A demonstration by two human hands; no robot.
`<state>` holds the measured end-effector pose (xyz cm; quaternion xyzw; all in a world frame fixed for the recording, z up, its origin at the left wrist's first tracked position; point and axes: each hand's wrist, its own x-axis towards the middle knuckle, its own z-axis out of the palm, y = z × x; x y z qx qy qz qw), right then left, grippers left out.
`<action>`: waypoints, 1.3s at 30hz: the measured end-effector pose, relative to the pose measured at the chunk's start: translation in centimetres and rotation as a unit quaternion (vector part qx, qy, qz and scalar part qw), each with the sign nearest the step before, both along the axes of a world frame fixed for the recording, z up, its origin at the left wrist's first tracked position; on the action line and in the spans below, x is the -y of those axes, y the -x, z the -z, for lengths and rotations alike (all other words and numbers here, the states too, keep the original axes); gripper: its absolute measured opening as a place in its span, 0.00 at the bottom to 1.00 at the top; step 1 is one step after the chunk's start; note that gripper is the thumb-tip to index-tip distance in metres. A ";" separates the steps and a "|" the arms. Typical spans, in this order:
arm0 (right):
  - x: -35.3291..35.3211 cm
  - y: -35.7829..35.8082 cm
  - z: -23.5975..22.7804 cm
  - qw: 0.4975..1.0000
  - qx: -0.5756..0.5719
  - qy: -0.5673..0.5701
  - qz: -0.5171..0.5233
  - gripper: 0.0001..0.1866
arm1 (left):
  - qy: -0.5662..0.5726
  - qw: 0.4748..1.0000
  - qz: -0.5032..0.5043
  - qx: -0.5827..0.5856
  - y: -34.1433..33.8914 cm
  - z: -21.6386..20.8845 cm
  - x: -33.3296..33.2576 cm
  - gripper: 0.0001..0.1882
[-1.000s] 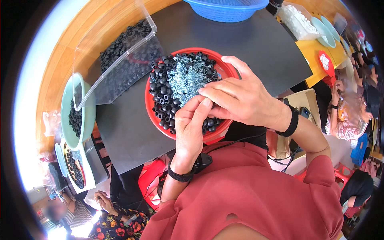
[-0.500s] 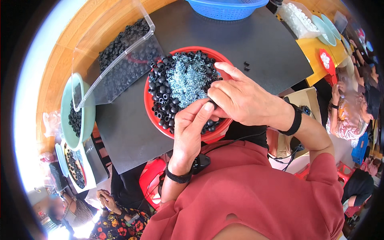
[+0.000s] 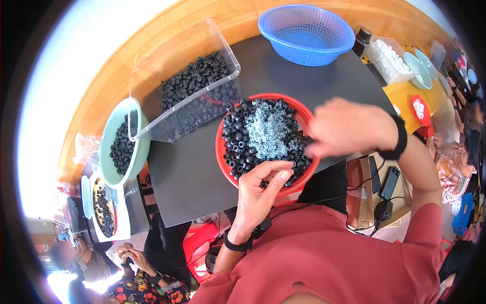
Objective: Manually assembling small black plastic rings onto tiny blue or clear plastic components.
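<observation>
A red basin (image 3: 220,152) on the dark table holds many small black round plastic parts (image 3: 236,133). Heaped on top of them in the middle are pale blue-grey metal springs (image 3: 268,130). My left hand (image 3: 258,195) is at the basin's near rim, thumb and forefinger pressed together; whatever is between them is too small to make out. Right of the basin, my right hand (image 3: 352,129) is raised over the rim, apart from the left. Motion blurs its fingers, so their grip does not show.
A clear plastic bin (image 3: 187,104) of black parts stands back left, beside a mint-green bowl (image 3: 142,144) with more. At the back is a blue basket (image 3: 306,38). White parts (image 3: 390,61) fill a box far right. Another person's hands (image 3: 132,255) are at lower left.
My hands were together over the basin's near right side; the right has moved away to the right. The head view has shifted, showing more of the back of the table.
</observation>
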<state>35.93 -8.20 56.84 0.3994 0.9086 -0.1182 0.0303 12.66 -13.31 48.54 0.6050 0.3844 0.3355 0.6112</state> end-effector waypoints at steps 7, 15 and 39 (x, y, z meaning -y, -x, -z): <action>-4.2 1.8 -1.4 0.888 -0.409 -0.137 0.160 0.22 | -0.059 0.993 -0.098 0.014 1.2 0.3 1.2 0.09; 5.9 -8.2 10.2 0.779 -0.422 -0.061 0.459 0.13 | -0.125 0.880 -0.455 -0.054 9.6 6.0 -1.3 0.11; 3.6 -8.6 15.7 0.779 -0.379 -0.139 0.480 0.07 | -0.157 0.815 -0.443 -0.340 8.4 8.0 -1.3 0.11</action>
